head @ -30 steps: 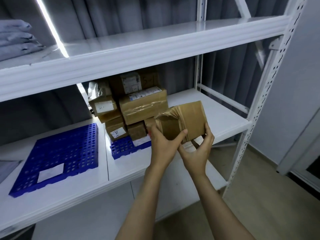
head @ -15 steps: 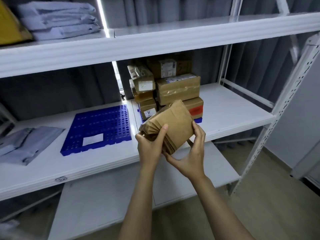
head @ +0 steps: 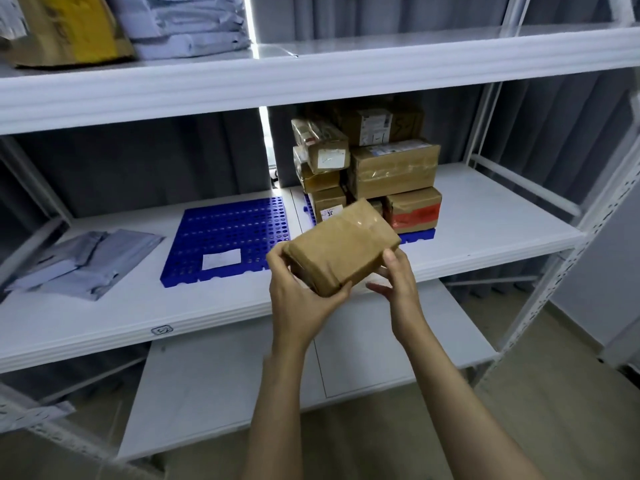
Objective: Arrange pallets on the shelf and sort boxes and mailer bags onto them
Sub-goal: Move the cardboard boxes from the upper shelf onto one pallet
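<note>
I hold a small brown taped box [head: 341,249] in front of the middle shelf [head: 173,306]. My left hand [head: 301,296] grips its near left end and underside. My right hand [head: 398,282] touches its right end, fingers spread. Behind it a stack of several brown boxes [head: 391,168] stands on a blue pallet [head: 417,235]. A second blue pallet [head: 225,237], bearing only a white label, lies to the left. Grey mailer bags [head: 86,261] lie on the shelf's left end.
The top shelf [head: 311,77] carries grey mailer bags [head: 187,26] and a yellow-brown package [head: 69,29]. A lower shelf board [head: 225,375] sits beneath my arms. White perforated uprights [head: 588,220] stand at the right, with grey curtains behind.
The view swung left and up, bringing the left mailer bags and top-shelf items into sight. The box turned in my hands from crumpled end facing me to flat side up.
</note>
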The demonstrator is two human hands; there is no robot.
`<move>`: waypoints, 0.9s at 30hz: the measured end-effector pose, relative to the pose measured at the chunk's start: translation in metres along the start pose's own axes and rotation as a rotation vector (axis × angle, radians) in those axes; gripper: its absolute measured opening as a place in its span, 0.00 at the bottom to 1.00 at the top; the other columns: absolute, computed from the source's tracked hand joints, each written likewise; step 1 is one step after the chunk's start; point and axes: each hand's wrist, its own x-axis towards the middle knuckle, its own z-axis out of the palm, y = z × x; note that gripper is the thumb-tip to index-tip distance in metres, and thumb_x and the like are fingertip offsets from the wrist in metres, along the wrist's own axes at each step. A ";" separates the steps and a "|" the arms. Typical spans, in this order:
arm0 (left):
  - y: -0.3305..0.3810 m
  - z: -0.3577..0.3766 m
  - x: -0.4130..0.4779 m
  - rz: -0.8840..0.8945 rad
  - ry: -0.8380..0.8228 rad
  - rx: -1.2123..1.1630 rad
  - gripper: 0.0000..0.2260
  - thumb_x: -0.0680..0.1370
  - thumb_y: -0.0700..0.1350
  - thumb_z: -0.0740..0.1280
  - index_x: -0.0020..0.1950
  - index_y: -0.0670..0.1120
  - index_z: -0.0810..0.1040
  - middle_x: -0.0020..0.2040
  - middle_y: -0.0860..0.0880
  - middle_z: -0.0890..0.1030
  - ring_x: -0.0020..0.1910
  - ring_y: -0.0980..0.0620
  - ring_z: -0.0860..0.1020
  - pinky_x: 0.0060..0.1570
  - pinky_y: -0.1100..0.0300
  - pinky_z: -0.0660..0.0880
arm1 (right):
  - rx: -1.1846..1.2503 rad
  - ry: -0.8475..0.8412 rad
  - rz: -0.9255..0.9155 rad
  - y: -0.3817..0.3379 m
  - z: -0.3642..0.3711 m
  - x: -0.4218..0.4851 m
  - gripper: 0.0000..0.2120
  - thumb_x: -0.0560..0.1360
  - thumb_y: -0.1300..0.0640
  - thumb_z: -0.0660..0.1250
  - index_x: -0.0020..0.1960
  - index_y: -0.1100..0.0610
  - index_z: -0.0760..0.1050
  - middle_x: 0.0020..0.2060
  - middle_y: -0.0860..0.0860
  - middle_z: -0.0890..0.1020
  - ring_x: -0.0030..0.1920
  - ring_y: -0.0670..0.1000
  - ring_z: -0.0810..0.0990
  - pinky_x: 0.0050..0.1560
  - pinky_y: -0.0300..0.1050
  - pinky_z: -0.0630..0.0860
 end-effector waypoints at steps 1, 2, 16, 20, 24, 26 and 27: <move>-0.005 -0.002 -0.001 0.046 -0.044 0.042 0.45 0.61 0.47 0.82 0.68 0.51 0.57 0.65 0.58 0.68 0.63 0.63 0.70 0.54 0.72 0.73 | 0.039 0.015 0.030 -0.001 0.002 0.002 0.34 0.63 0.31 0.63 0.65 0.45 0.69 0.60 0.45 0.77 0.60 0.48 0.77 0.56 0.49 0.78; -0.008 -0.004 -0.002 0.078 -0.081 0.079 0.47 0.61 0.47 0.82 0.70 0.51 0.56 0.69 0.55 0.67 0.67 0.60 0.68 0.59 0.68 0.73 | 0.078 0.022 0.054 -0.003 0.003 0.004 0.34 0.62 0.31 0.64 0.64 0.46 0.71 0.59 0.46 0.78 0.59 0.48 0.78 0.53 0.49 0.79; -0.020 -0.044 0.004 -0.174 -0.247 -0.249 0.50 0.64 0.50 0.77 0.73 0.65 0.44 0.75 0.55 0.62 0.68 0.55 0.68 0.56 0.65 0.75 | 0.261 -0.291 0.031 0.007 -0.002 0.003 0.42 0.61 0.58 0.71 0.74 0.54 0.63 0.65 0.58 0.74 0.62 0.57 0.75 0.56 0.49 0.76; -0.024 -0.046 0.005 -0.162 -0.223 -0.221 0.53 0.64 0.45 0.80 0.77 0.58 0.46 0.72 0.55 0.65 0.70 0.54 0.66 0.57 0.65 0.76 | 0.295 -0.298 0.034 0.003 0.002 0.001 0.37 0.62 0.55 0.70 0.70 0.57 0.67 0.58 0.54 0.80 0.56 0.52 0.79 0.51 0.44 0.78; -0.019 -0.044 0.003 -0.121 -0.165 -0.108 0.57 0.63 0.43 0.81 0.78 0.56 0.43 0.70 0.61 0.62 0.67 0.70 0.62 0.58 0.69 0.71 | 0.220 -0.168 0.073 0.001 0.009 0.000 0.23 0.70 0.46 0.65 0.63 0.51 0.75 0.57 0.50 0.82 0.58 0.48 0.79 0.53 0.45 0.79; -0.016 -0.042 0.002 -0.096 -0.153 -0.088 0.58 0.62 0.43 0.81 0.78 0.55 0.43 0.70 0.62 0.61 0.66 0.75 0.61 0.57 0.73 0.70 | 0.181 -0.083 0.102 0.002 0.011 0.002 0.23 0.69 0.44 0.66 0.62 0.52 0.77 0.57 0.51 0.82 0.59 0.50 0.79 0.52 0.46 0.79; -0.015 -0.041 0.002 -0.085 -0.147 -0.081 0.58 0.62 0.43 0.81 0.78 0.54 0.42 0.70 0.62 0.61 0.66 0.75 0.60 0.57 0.74 0.70 | 0.177 -0.052 0.112 0.001 0.012 0.003 0.23 0.69 0.45 0.67 0.60 0.53 0.78 0.56 0.51 0.82 0.58 0.50 0.79 0.50 0.46 0.79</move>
